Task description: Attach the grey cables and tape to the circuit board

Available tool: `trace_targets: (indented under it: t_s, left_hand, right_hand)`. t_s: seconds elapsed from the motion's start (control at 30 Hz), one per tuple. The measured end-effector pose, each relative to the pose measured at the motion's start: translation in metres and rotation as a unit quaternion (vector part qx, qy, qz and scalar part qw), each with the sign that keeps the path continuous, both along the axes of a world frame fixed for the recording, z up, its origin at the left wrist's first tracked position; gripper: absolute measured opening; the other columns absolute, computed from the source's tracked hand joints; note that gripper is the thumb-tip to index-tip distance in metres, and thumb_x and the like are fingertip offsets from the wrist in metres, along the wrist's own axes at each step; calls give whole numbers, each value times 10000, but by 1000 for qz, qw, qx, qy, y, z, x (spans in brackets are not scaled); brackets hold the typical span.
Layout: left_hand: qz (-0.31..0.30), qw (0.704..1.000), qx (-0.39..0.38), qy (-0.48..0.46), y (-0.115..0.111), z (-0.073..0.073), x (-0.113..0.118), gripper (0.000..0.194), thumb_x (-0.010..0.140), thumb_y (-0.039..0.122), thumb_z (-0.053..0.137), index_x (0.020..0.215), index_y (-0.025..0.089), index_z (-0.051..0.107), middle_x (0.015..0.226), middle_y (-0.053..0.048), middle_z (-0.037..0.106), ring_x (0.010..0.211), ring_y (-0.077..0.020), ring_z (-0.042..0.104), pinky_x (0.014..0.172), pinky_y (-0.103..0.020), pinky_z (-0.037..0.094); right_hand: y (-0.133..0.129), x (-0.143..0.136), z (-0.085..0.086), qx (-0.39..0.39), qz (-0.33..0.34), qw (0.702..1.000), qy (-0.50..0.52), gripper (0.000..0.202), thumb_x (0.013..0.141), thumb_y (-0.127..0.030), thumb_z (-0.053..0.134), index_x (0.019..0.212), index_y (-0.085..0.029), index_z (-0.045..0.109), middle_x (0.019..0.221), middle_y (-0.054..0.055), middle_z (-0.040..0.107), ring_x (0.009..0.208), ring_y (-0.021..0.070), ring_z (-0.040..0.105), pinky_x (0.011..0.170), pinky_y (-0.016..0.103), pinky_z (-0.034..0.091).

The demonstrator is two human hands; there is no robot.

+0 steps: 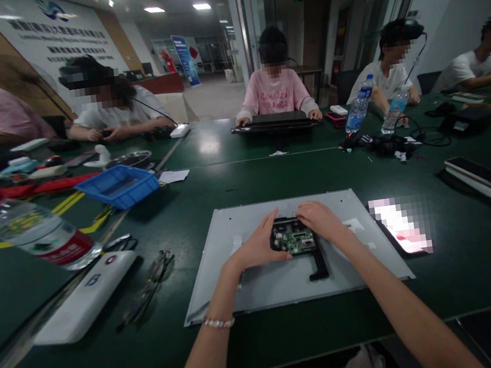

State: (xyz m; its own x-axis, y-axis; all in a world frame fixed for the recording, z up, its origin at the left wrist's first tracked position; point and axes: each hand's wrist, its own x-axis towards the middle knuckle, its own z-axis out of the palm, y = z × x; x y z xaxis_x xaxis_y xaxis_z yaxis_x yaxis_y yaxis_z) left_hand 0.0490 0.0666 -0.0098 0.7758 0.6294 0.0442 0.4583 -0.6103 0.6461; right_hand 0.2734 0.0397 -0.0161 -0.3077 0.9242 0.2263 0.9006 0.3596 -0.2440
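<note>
A black plastic frame with a green circuit board (297, 241) in it sits over a flat light-grey panel (210, 261) on the table. My left hand (257, 244) grips the frame's left side, thumb along the near edge and fingers at the far left corner. At the far right corner, the bent fingers of my right hand (320, 219) press together on the frame's edge. What lies under those fingertips is hidden. From the frame's near right side a black arm sticks out toward me.
Left of the panel lie eyeglasses (148, 287), a white power bank (89, 298), a tipped water bottle (37, 229) and a blue tray (119, 187). A lit phone (399, 227) is on the right. Several people sit around the table; one opposite holds a black monitor (276, 124).
</note>
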Motion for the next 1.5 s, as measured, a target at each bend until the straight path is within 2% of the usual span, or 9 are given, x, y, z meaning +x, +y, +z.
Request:
trace_targets:
  t_s: [0.17, 0.37, 0.6, 0.77, 0.93, 1.07, 1.27, 1.5]
  left_hand:
    - [-1, 1000, -4, -1, -1, 0, 1, 1152, 616, 462, 724, 1454, 178, -13, 1501, -155, 145, 1367, -332, 177, 1121, -486, 182]
    - [3, 1000, -4, -1, -1, 0, 1, 1138, 616, 456, 721, 1454, 182, 2, 1501, -152, 148, 1368, -331, 176, 1119, -483, 183]
    - [-5, 1000, 0, 6, 1, -2, 0, 1170, 615, 488, 718, 1452, 164, -32, 1508, -159, 99, 1376, -324, 148, 1127, -460, 171]
    - [-4, 1000, 10, -3, 1, -5, 0, 1174, 615, 481, 721, 1451, 180, -46, 1513, -151, 61, 1378, -327, 133, 1128, -464, 173]
    - [-6, 1000, 8, -13, -1, -4, 0, 1165, 616, 473, 719, 1450, 214, -53, 1517, -131, 57, 1376, -344, 128, 1120, -492, 173]
    - [-4, 1000, 3, -10, -1, -5, -1, 1161, 617, 478, 721, 1452, 190, -33, 1518, -135, 62, 1378, -334, 126, 1130, -472, 166]
    - [-6, 1000, 3, -10, 0, -6, -1, 1162, 613, 473, 723, 1451, 196, -33, 1515, -131, 81, 1379, -326, 130, 1131, -476, 164]
    - [-11, 1000, 8, -8, -1, -4, 0, 1145, 619, 487, 722, 1447, 207, -18, 1512, -122, 98, 1382, -323, 120, 1134, -472, 161]
  right_hand:
    - [0, 2, -3, 5, 6, 1000, 28, 197, 891, -192, 473, 903, -165, 668, 930, 72, 675, 937, 159, 583, 872, 265, 400]
    - [0, 4, -9, 24, -1, 999, 44, 191, 866, -142, 493, 921, -172, 674, 979, 69, 679, 982, 163, 578, 891, 263, 396]
    - [-1, 1, -10, 49, -30, 995, 82, 219, 881, -179, 475, 987, -188, 667, 1017, 60, 681, 987, 164, 585, 897, 276, 408]
    - [5, -7, -3, 20, -35, 996, 76, 233, 880, -191, 473, 1014, -201, 663, 1033, 51, 680, 980, 168, 597, 885, 268, 410]
    - [14, -28, 4, -13, -42, 997, 57, 242, 884, -191, 462, 1026, -215, 657, 1025, 58, 680, 976, 179, 596, 864, 272, 406]
    - [16, -40, -2, -26, -33, 998, 49, 228, 863, -164, 483, 1000, -200, 661, 1002, 66, 677, 950, 175, 592, 846, 260, 403]
    - [14, -38, -8, -21, -4, 998, 60, 242, 868, -147, 462, 1013, -179, 654, 1008, 69, 666, 977, 168, 568, 864, 262, 392]
    - [12, -37, -6, 10, -60, 995, 79, 250, 898, -189, 434, 1019, -192, 652, 1035, 75, 647, 975, 176, 560, 857, 273, 395]
